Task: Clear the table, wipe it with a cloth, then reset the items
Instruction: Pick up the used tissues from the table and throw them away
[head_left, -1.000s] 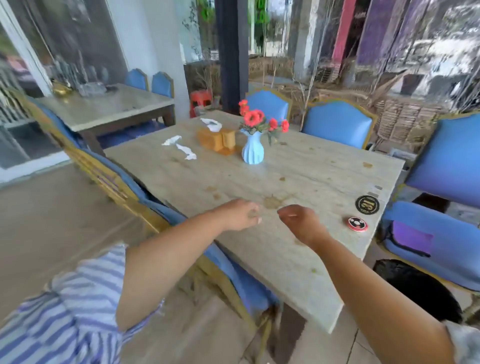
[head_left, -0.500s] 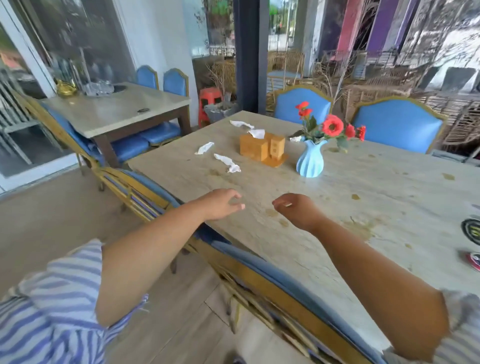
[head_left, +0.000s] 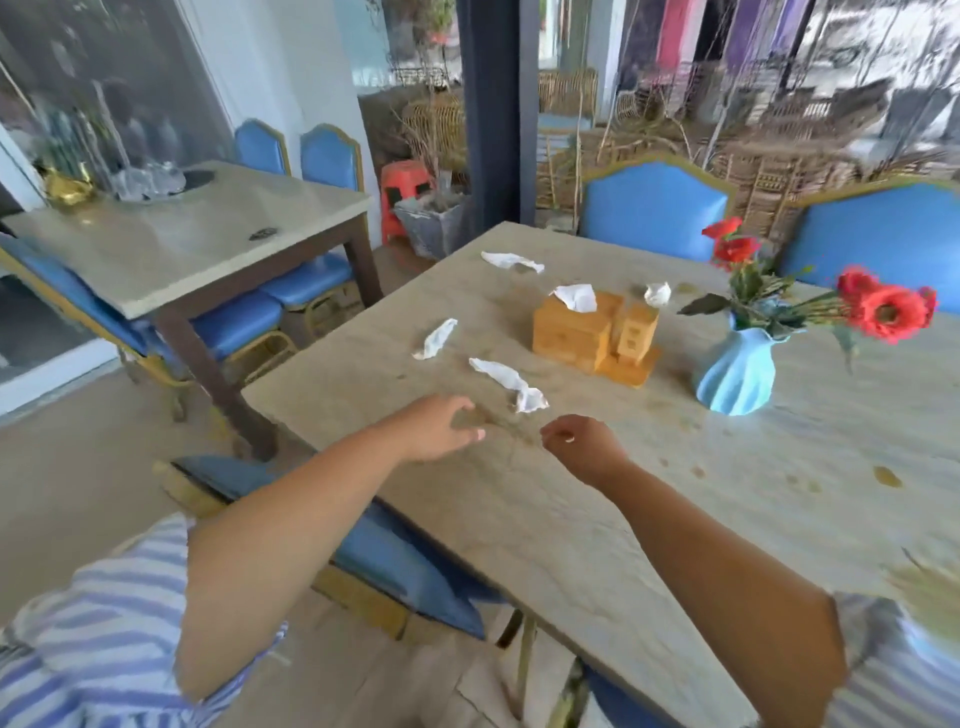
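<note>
My left hand (head_left: 436, 428) hovers over the near part of the desk (head_left: 571, 545), fingers loose and a little spread, thumb apart, holding nothing. My right hand (head_left: 584, 449) hangs just beside it without touching it. Its back is toward me and its fingers are curled inward; I cannot tell whether they pinch anything.

Crumpled paper on the desk:
- The long tissue (head_left: 509, 383) lies just beyond my hands.
- The left tissue (head_left: 436, 339) lies farther out, toward the desk's left edge.
- The far tissue (head_left: 511, 260) lies near the far corner.
- The small wad (head_left: 657, 293) sits behind the wooden pieces.

A wooden tissue box (head_left: 571, 332) stands mid-desk, a white sheet (head_left: 576, 297) poking out of its top. A smaller wooden holder (head_left: 636, 332) stands touching its right side, on the same base.

To the right, apart from the box, stands a ribbed blue vase (head_left: 735, 374), upright. The red flowers (head_left: 891, 312) in it lean right.

Brown stains (head_left: 888, 477) spot the desk surface on the right.

Blue chairs (head_left: 654, 208) stand along the far side. One blue seat (head_left: 405, 561) is tucked under the near edge below my left forearm.

A second desk (head_left: 182, 244) stands well apart at left, with a gold pot (head_left: 67, 187) and glassware (head_left: 148, 179) at its back.
</note>
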